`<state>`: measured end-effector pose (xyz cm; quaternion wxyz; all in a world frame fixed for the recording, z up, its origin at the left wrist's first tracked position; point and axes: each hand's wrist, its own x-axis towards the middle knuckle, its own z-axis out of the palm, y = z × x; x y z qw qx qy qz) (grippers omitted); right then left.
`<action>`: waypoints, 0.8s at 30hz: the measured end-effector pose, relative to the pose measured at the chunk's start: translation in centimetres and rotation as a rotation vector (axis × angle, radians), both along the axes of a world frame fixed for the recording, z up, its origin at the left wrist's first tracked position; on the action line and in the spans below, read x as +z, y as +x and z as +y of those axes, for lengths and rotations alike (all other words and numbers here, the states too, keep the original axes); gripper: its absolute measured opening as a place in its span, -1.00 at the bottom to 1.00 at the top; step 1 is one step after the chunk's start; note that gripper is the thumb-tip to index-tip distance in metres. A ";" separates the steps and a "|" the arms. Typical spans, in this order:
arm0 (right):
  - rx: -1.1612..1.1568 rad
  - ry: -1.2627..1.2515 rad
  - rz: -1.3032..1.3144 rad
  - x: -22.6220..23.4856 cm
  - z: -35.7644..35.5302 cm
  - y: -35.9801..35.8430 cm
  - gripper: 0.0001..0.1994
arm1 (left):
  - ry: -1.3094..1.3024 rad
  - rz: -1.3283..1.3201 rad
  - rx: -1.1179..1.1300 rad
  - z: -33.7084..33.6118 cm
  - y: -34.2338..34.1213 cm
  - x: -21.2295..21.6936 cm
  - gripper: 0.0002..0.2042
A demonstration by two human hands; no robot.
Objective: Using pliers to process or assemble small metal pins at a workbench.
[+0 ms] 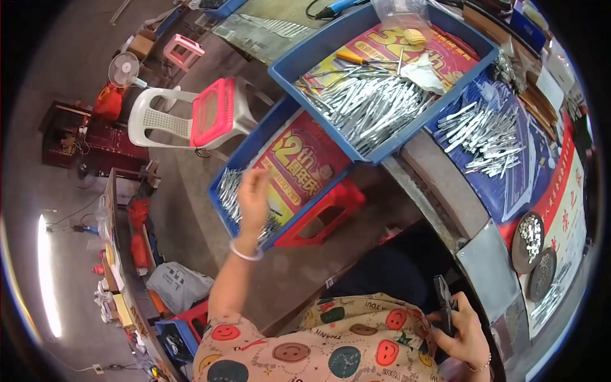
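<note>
Over the lower blue tray (258, 140), the left hand (253, 198) hangs half-curled, contents unclear; the right hand (464, 331) grips pliers (444, 304). Bumping that rim could spill the metal strips (229, 191).

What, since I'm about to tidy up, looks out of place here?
A crumpled white wad lies in the upper blue tray by the metal strips; it looks like litter among parts. I see no clear spill or damage.
</note>
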<state>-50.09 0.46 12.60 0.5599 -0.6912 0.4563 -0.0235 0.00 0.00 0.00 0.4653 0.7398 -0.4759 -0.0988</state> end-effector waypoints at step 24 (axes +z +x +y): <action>-0.052 -0.218 -0.191 -4.0 4.3 -2.2 -0.69 | 0.023 -0.041 -1.150 -10.5 -27.9 13.2 -0.87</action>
